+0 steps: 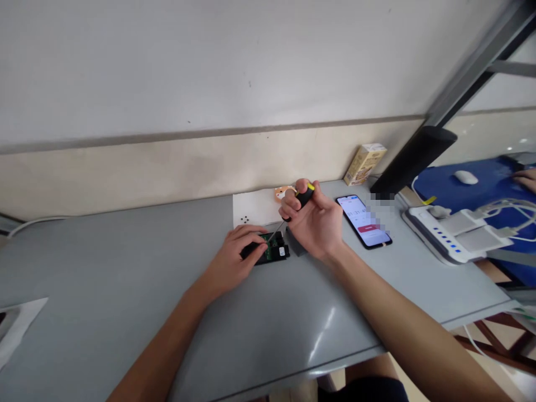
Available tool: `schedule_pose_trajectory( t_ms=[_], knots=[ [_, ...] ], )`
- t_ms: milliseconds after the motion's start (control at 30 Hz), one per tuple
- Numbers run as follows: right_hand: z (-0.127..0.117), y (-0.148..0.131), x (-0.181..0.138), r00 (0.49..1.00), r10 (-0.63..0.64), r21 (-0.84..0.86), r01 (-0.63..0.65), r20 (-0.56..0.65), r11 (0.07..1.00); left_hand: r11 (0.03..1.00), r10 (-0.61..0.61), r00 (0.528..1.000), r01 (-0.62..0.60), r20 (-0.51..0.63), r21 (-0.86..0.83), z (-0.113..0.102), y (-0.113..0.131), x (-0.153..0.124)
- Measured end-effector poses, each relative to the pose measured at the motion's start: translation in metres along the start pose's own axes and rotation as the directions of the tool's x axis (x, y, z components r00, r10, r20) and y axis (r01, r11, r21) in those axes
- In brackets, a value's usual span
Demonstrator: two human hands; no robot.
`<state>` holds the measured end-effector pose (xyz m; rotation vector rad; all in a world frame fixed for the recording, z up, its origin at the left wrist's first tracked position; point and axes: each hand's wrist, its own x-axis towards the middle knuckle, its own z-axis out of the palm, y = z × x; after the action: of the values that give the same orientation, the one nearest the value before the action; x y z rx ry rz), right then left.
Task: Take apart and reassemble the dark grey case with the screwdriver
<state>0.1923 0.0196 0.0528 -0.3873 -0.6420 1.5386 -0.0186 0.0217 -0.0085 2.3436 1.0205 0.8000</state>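
Observation:
A small black device with a green circuit board (273,249) lies on the grey table (125,290). My left hand (237,254) rests on its left side, fingers curled over it and holding it down. My right hand (312,220) is closed round a screwdriver (302,198) with a black and yellow handle. The thin metal shaft slants down and left, with its tip on the circuit board. A white sheet of paper (253,209) with a few tiny dark specks lies just behind the device.
A smartphone (363,221) with a lit screen lies to the right of my right hand. A small yellow carton (364,163) stands by the wall. A white device with blue lights (452,234) sits at right. Another person's hand (526,178) shows near a white mouse (465,177).

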Motion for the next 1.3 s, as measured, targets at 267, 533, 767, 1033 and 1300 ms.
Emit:
schedule_pose_trajectory(
  t_ms=[267, 533, 767, 1033, 1300],
  knots=[
    [-0.039, -0.027, 0.022, 0.982, -0.142, 0.026, 0.146, -0.126, 0.989, 0.971, 0.016, 0.992, 0.014, -0.124, 0.237, -0.023, -0.013, 0.047],
    [-0.043, -0.024, 0.023, 0.988, -0.100, 0.054, 0.107, -0.118, 0.993, 0.901, 0.014, 0.985, -0.088, 0.174, 0.425, -0.003, -0.018, 0.104],
    [-0.017, -0.008, 0.012, 0.990, -0.136, 0.016, 0.136, -0.029, 0.991, 0.917, -0.125, 0.986, 0.157, -0.110, 0.366, -0.008, -0.011, 0.046],
    [0.004, 0.024, 0.007, 0.994, -0.111, -0.076, 0.111, -0.001, 0.991, 0.933, -0.286, 0.929, 0.325, -0.235, 0.152, -0.006, -0.011, -0.010],
    [0.020, 0.050, 0.021, 0.993, -0.053, -0.237, 0.077, 0.103, 0.968, 0.973, -0.223, 0.970, 0.228, -0.100, 0.036, -0.008, -0.016, -0.011]
  ],
)
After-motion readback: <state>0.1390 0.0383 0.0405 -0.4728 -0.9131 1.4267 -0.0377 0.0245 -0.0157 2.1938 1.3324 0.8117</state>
